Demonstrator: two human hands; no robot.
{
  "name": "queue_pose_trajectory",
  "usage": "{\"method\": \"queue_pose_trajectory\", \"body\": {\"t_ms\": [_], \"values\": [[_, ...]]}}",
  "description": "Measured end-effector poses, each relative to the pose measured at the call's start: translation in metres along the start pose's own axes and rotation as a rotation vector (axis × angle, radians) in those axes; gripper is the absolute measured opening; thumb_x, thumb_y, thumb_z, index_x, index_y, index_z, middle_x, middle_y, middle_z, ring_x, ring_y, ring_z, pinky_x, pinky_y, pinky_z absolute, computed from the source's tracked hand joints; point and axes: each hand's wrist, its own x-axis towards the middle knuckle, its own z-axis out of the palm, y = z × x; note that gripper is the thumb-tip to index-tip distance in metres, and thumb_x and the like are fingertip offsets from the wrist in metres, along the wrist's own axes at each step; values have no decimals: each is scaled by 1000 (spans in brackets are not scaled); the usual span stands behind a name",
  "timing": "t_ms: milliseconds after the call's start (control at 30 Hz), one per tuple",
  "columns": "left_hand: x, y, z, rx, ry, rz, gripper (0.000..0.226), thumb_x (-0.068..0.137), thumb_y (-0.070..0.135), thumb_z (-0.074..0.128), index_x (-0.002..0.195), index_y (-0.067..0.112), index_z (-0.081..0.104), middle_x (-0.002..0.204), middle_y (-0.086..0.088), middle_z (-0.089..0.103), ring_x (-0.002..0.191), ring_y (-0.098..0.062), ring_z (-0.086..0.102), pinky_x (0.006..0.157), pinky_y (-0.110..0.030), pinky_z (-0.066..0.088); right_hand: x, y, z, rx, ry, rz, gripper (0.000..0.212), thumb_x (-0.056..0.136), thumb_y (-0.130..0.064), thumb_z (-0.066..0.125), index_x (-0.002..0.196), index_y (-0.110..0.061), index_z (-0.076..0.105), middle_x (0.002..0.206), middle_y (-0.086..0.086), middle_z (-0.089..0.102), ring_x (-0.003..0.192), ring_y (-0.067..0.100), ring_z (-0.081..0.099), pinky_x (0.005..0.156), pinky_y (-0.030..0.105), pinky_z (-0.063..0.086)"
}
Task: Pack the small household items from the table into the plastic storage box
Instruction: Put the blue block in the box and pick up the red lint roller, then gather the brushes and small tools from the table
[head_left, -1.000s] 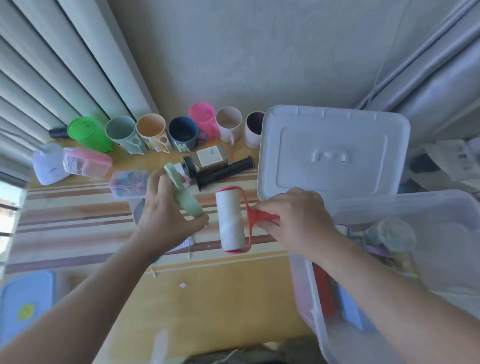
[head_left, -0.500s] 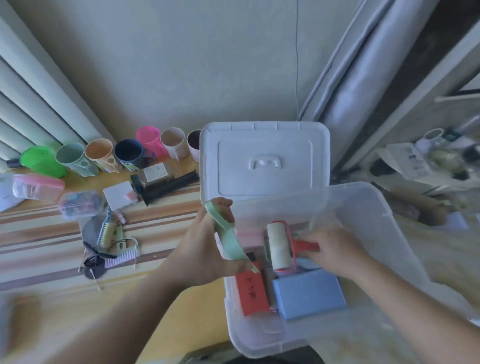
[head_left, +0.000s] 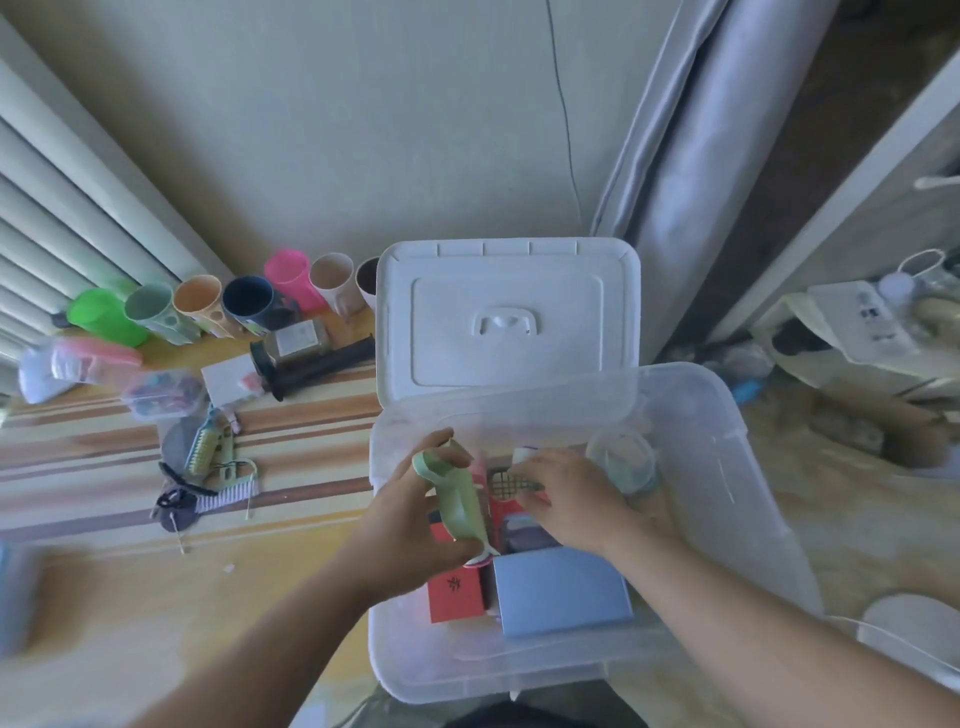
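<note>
Now both hands over the clear storage box. Left hand grips a pale green tool above the box. Right hand reaches inside, fingers curled downward; grip unclear. Cups and brushes remain on the table.

cups along wall: 7, namely green, grey-green, peach, navy, pink, beige, dark-lined. clear storage box: 1. white lid: 1. brushes on bench: 2, teal and white. hands: 2, left and right.
</note>
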Motion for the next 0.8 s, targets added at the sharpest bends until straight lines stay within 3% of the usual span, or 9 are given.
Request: {"method": "queue_pose_trajectory", "body": {"t_ms": [33, 100, 167, 233, 400, 533, 667, 733, 800], "values": [[1, 5, 4, -34, -13, -16, 79, 64, 18, 92, 128, 40, 51, 150, 25, 37, 141, -4, 44, 96, -17, 53, -5, -1, -10, 198, 39, 25, 31, 95, -42, 68, 125, -37, 69, 124, -7, 67, 121, 17, 60, 102, 41, 50], [5, 13, 13, -109, -51, -75, 80, 65, 17, 94, 128, 41, 51, 136, 14, 57, 127, -10, 59, 95, -28, 58, -21, -10, -34, 447, -71, 37, 75, 80, -62, 80, 147, -47, 50, 147, -16, 52, 135, 2, 48, 116, 33, 41], [9, 23, 23, -167, -97, -124, 81, 66, 12, 93, 126, 46, 50, 119, 7, 69, 112, -13, 69, 93, -34, 59, -33, -15, -47, 310, -214, -51, 118, 65, -70, 88, 160, -51, 21, 162, -22, 29, 148, 0, 30, 121, 29, 29], [13, 29, 33, -186, -147, -143, 80, 69, 8, 89, 124, 51, 48, 114, 5, 72, 106, -16, 72, 92, -37, 60, -41, -14, -52, 154, -251, -124, 137, 60, -65, 90, 164, -47, 2, 167, -21, 17, 152, 7, 24, 121, 33, 30], [20, 39, 52, -272, -265, -190, 83, 77, -2, 76, 139, 39, 39, 108, -3, 71, 94, -15, 71, 87, -44, 61, -59, -2, -56, 247, -235, -5, 130, 73, -51, 87, 163, -48, -7, 170, -18, 12, 155, 6, 19, 125, 35, 28], [25, 40, 74, -300, -352, -208, 99, 73, -5, 73, 148, 42, 29, 121, -3, 68, 106, -23, 73, 91, -59, 58, -72, 10, -58, 247, -215, 11, 138, 63, -56, 89, 162, -52, -8, 164, -19, 16, 153, 5, 19, 124, 34, 29], [35, 46, 94, -358, -424, -189, 97, 74, -6, 60, 148, 46, 26, 144, 6, 54, 121, -18, 67, 107, -49, 50, -86, 36, -69, 61, -231, 108, 134, 65, -54, 86, 153, -65, -15, 158, -16, 14, 146, 12, 27, 113, 38, 42], [41, 46, 98, -240, -376, -178, 94, 77, 6, 64, 146, 54, 22, 155, 10, 42, 124, -11, 63, 107, -43, 52, -93, 58, -70, -111, -243, 215, 125, 63, -57, 83, 155, -60, -2, 156, -9, 10, 145, 23, 32, 104, 44, 50], [45, 42, 99, -2, -296, -126, 91, 84, 15, 65, 151, 51, 14, 158, 8, 39, 128, -9, 57, 105, -35, 51, -99, 75, -64, -202, -312, 299, 112, 65, -50, 85, 154, -49, 16, 152, -1, 11, 137, 30, 43, 97, 42, 53]]}}
